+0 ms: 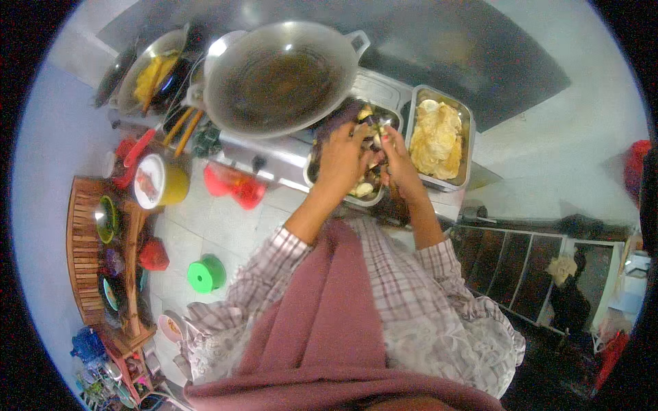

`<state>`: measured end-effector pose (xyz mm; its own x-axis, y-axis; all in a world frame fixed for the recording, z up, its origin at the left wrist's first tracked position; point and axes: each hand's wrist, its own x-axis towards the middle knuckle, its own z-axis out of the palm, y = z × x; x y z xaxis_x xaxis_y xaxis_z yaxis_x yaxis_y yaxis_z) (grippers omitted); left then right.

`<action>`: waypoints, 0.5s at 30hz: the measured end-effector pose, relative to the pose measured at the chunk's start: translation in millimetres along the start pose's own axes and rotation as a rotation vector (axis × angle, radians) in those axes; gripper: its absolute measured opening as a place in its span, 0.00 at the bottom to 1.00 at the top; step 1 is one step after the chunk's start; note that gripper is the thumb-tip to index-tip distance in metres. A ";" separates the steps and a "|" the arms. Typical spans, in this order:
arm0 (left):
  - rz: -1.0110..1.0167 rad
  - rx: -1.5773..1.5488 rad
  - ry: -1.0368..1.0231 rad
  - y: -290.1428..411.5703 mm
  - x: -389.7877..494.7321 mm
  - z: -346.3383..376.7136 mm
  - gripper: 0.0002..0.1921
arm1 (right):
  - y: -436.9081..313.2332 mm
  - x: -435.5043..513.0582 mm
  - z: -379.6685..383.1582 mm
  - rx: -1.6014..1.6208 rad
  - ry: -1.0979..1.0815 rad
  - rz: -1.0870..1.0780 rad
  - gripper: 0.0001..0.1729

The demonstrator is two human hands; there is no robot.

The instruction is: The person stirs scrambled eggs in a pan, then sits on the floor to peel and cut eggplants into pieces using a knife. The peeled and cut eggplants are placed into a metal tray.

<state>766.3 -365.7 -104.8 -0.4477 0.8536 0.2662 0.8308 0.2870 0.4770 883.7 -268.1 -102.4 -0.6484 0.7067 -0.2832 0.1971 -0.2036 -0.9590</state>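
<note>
A metal tray (371,199) of dark and pale cut pieces, possibly eggplant, rests on the stovetop. Over it my left hand (343,156) bends its fingers down toward the pieces. My right hand (402,167) is at the tray's right side, thumb and fingers close to a thin dark item, too blurred to identify. Both hands nearly meet, and what lies between the fingers is partly hidden. Right of them stands a second metal tray holding yellowish fried food (437,138), perhaps omelettes or fried eggs. A large metal wok (280,79) sits behind and left of my left hand.
Another pan with yellow food (154,77) is at the upper left. Beside the stove are a yellow bucket (175,180) and red plastic items (234,186). A green stool (205,274) stands on the tiled floor near a wooden bench (132,267). A metal-framed rack (514,267) is at right.
</note>
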 end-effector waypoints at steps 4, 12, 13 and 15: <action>-0.089 0.292 -0.039 -14.5 22.6 16.9 0.33 | -1.0 -10.7 -0.5 0.018 0.043 0.039 0.29; -0.347 0.381 -0.113 -13.9 42.7 35.7 0.30 | 35.4 -51.5 -13.4 0.098 -0.051 0.105 0.25; -0.352 0.413 -0.100 -13.6 42.9 35.8 0.29 | 42.6 -53.6 -13.5 0.113 -0.057 0.101 0.25; -0.357 0.371 -0.033 -7.1 41.1 33.7 0.26 | 54.6 -54.8 -9.2 0.114 0.017 0.097 0.25</action>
<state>753.1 -318.0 -125.4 -0.7193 0.6857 0.1116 0.6920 0.6929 0.2027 936.7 -311.7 -139.2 -0.6178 0.6910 -0.3752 0.1726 -0.3464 -0.9221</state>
